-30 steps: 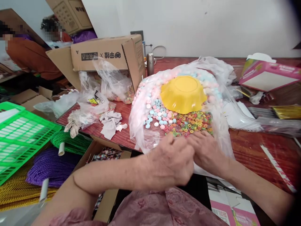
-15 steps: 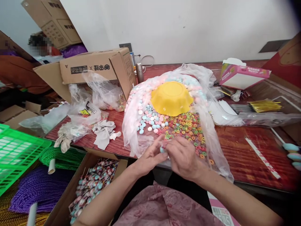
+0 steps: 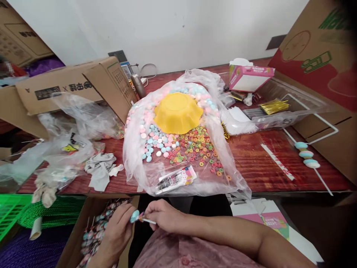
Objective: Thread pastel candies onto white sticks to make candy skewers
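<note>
Low in front of my body, my left hand [image 3: 117,232] and my right hand [image 3: 164,216] meet on a small candy stick [image 3: 139,217] with a light blue sweet at its end. The right fingers pinch the white stick; the left fingers close around the blue sweet. On the red table above lies a big clear plastic bag [image 3: 134,167] spread open, heaped with pastel round candies [image 3: 154,143] and coloured ring candies [image 3: 195,147]. An upturned yellow bowl [image 3: 178,111] sits on the heap. A small printed packet [image 3: 175,178] lies at the bag's near edge.
A cardboard box [image 3: 75,230] of finished candy sticks stands under my left hand. A skewer of three pastel candies [image 3: 306,158] lies on the table at right. Cardboard boxes [image 3: 69,87], crumpled bags [image 3: 69,141], a pink carton [image 3: 249,76], gold ties [image 3: 275,106], a green crate [image 3: 11,210].
Both hands have drawn back from the candy heap down toward my lap, carrying the candy stick. The camera has swung right and down, bringing the candy skewer at right into sight.
</note>
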Tool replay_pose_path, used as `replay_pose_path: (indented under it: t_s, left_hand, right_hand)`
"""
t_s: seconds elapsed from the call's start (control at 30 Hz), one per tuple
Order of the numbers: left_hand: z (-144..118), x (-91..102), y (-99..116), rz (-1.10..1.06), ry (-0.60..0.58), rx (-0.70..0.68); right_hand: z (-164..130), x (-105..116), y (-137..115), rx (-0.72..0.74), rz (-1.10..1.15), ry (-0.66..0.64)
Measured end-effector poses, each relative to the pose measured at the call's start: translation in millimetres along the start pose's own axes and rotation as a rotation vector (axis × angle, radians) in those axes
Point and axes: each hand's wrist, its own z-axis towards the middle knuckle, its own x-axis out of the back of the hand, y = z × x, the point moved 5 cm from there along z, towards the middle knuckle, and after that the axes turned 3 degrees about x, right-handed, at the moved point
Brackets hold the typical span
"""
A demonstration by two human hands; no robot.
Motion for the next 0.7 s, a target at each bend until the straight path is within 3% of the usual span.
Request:
replay_pose_path:
  t_s: [0.07, 0.1, 0.13, 0.2, 0.23, 0.3, 0.33, 0.4, 0.5, 0.6, 0.7]
  left_hand:
    - [-24.7, 0.1, -33.4, 0.158, -0.22, 0.218]
    - [-38.2, 4.2, -51.5, 0.257, -0.342, 0.364]
    - [-50.3, 11.1, -67.1, 0.355, -0.45, 0.502]
    - [-57.3, 26.0, -79.7, 0.449, -0.545, 0.633]
    - [-47.9, 30.0, -73.8, 0.425, -0.513, 0.595]
    - [-7.4, 29.0, -36.8, 0.282, -0.321, 0.363]
    - [17.7, 25.2, -8.5, 0.207, -0.198, 0.221]
    - [65.1, 8.2, 56.8, 0.081, -0.061, -0.048]
    - [112.8, -33.1, 135.2, 0.102, -0.173, -0.248]
    - [127.3, -63.6, 156.0, 0.243, -0.263, -0.233]
    - [122.1, -71.5, 146.2, 0.257, -0.148, -0.274]
  right_hand:
    - [-17.6, 16.4, -9.8, 0.07, -0.181, -0.035]
    - [-28.9, 25.3, -20.5, 0.185, -0.421, -0.088]
    - [-40.7, 36.9, -28.8, 0.234, -0.493, -0.121]
    - [-62.9, 66.7, -46.8, 0.321, -0.574, -0.067]
    - [-72.3, 86.0, -55.5, 0.34, -0.568, 0.059]
    - [-89.4, 122.7, -70.5, 0.378, -0.57, 0.339]
    - [-97.4, 140.4, -76.6, 0.395, -0.598, 0.497]
    - [-113.6, 172.4, -86.9, 0.43, -0.749, 0.773]
    - [-144.4, 217.8, -95.9, 0.423, -1.16, 1.054]
    - [-197.1, 274.0, -92.8, 0.214, -1.474, 1.306]
    - [-262.7, 337.5, -80.2, -0.237, -1.469, 1.512]
